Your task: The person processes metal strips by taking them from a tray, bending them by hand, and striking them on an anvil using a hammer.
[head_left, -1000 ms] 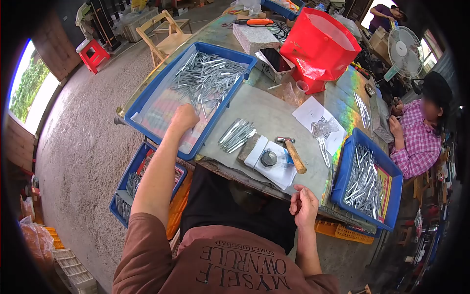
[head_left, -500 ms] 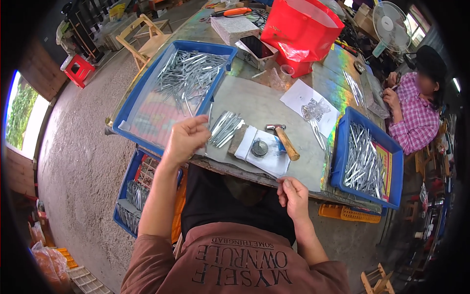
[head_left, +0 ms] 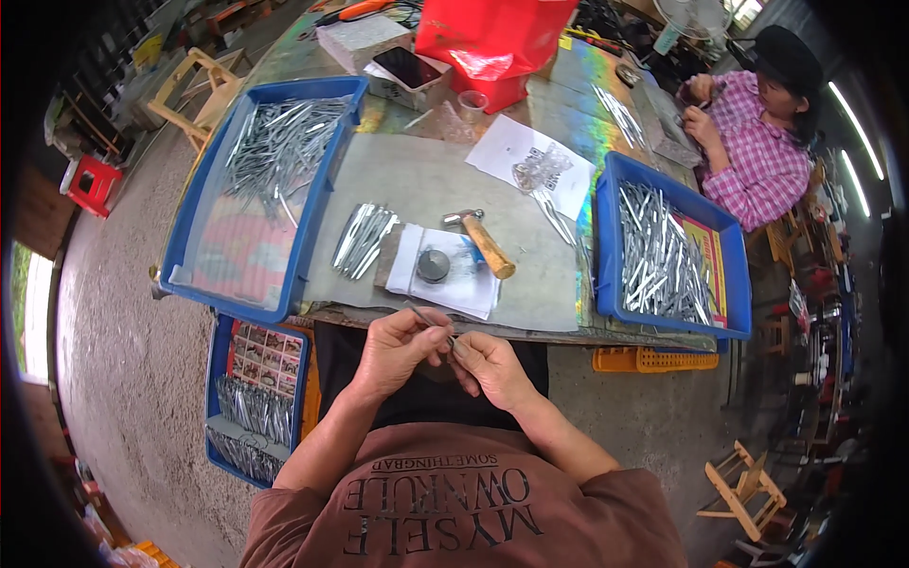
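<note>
Close together in front of the table's near edge, my left hand [head_left: 398,352] and my right hand [head_left: 494,367] are both closed. A thin grey metal rod [head_left: 418,311] sticks up from the left hand's pinch; its lower end runs toward the right fingertips, which hide it. Just beyond the hands, a dark round metal block [head_left: 434,266] rests on a white pad [head_left: 469,295]. Beside it lies a small hammer [head_left: 491,251] with a wooden handle. Left of the pad is a bundle of flat metal rods [head_left: 365,240].
A blue tray [head_left: 296,284] of metal rods stands left, another blue tray [head_left: 608,275] right. Farther back are a red bag [head_left: 492,43], a phone [head_left: 406,66] and a printed sheet [head_left: 497,156]. A person [head_left: 767,161] sits at the far right. Lower left is a blue crate [head_left: 212,402].
My left hand has come from beside the left tray to the middle and now meets my right hand, bringing a rod between them. The view has shifted too.
</note>
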Tool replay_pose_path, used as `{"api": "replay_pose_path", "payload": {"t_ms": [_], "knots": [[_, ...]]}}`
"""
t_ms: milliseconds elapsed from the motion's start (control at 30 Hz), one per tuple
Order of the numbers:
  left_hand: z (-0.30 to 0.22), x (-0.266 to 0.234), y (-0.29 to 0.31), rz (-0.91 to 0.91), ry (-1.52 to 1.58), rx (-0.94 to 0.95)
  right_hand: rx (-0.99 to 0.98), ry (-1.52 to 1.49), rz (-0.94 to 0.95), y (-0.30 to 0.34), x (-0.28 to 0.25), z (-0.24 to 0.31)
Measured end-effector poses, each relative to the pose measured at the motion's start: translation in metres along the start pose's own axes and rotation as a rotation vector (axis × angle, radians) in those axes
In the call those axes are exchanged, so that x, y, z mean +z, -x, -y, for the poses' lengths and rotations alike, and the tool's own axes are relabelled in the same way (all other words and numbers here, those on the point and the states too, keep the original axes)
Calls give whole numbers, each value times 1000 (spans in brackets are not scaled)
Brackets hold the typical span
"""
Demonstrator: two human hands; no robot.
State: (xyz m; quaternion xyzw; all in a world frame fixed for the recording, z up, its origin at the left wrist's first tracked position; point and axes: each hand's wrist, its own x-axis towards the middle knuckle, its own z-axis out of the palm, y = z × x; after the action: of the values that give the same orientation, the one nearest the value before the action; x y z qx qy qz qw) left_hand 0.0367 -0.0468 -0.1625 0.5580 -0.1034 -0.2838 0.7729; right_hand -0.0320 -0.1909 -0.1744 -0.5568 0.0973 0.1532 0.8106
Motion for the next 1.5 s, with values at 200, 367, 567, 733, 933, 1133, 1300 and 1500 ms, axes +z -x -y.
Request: {"api": "replay_pose_path", "payload": {"t_ms": [200, 367, 567, 733, 933, 1133, 1300, 1500], "knots": [[-6, -13, 3, 77, 71, -46, -165, 420, -105, 11, -23, 15], [-13, -1, 4, 187, -586, 58, -376, 897, -48, 16, -32, 30], [-6, 1, 4, 338, -966, 152, -288, 885, 88, 14, -44, 42], [10, -15, 0, 290, -762, 195, -244, 976, -674, -20, -102, 44], [10, -13, 2, 221, -447, -60, -24, 1416, -810, -49, -118, 47], [14, -15, 4, 207, -363, -141, 108, 1538, -797, -59, -110, 51], [10, -9, 2, 178, -263, -224, 91, 1598, -731, -61, -116, 46], [15, -14, 3, 139, -156, -183, -281, 1387, -739, -40, -116, 37]]}}
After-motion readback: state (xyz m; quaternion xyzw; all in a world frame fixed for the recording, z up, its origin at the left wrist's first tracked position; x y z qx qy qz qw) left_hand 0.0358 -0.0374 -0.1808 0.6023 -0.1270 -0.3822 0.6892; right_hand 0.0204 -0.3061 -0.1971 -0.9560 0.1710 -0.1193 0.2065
